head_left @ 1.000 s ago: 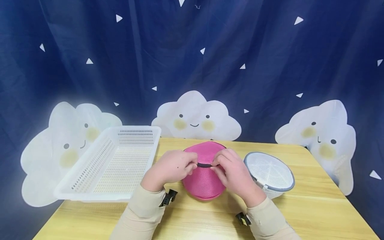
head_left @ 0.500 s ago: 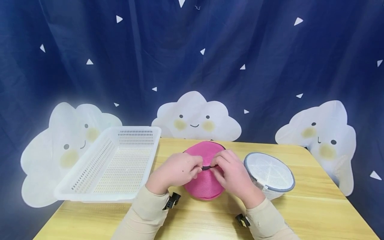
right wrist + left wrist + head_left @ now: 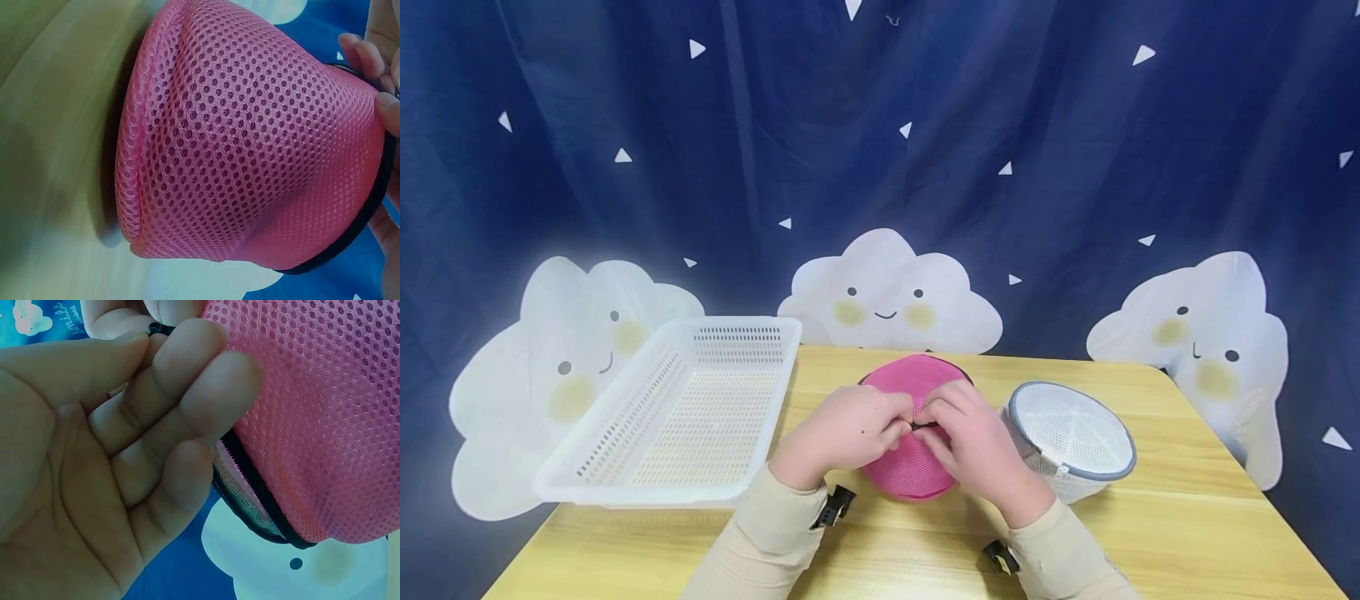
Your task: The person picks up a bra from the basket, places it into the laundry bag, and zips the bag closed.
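A pink mesh laundry bag (image 3: pixel 913 477) with black zipper trim stands on the table between both hands. My left hand (image 3: pixel 853 427) pinches the zippered edge at its top, thumb against index finger. A small black piece, like the zipper pull (image 3: pixel 156 329), shows at those fingertips in the left wrist view. Below them the zipper (image 3: pixel 247 481) gapes, its two black edges apart. My right hand (image 3: pixel 976 440) pinches the same black edge from the right, its fingertips close to the left ones. The bag's round base faces the table in the right wrist view.
A white perforated plastic basket (image 3: pixel 786 367) stands at the left of the wooden table (image 3: pixel 1195 500). To the right, near the right forearm, sits a white mesh laundry bag (image 3: pixel 1075 429) with grey trim. A dark blue curtain (image 3: pixel 880 167) with clouds hangs behind.
My left hand has moved right and slightly down along the bag's edge. The fingertips of both hands are closer, with less black trim showing between them. The right hand has shifted slightly left.
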`<action>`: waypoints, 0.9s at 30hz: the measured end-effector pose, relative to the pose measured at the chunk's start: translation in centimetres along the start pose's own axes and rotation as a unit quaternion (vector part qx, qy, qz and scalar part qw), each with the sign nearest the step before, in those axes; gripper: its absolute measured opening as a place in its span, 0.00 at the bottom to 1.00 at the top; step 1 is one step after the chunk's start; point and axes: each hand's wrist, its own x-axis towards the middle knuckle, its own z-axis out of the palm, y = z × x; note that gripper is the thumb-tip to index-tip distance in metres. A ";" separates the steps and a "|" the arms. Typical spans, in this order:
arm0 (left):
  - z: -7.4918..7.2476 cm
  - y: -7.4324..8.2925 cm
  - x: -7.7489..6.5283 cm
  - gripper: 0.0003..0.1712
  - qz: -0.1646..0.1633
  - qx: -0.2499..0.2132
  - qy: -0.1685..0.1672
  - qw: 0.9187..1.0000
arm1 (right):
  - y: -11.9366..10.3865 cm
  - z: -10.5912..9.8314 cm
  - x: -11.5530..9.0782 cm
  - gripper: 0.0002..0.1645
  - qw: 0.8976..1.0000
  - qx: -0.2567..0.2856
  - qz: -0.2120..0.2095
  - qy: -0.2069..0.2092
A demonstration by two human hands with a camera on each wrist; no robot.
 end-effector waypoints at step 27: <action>-0.9 -0.5 -0.4 0.12 -0.015 0.004 -0.019 1.000 | 0.3 -0.7 0.1 0.12 1.000 0.001 0.012 -0.007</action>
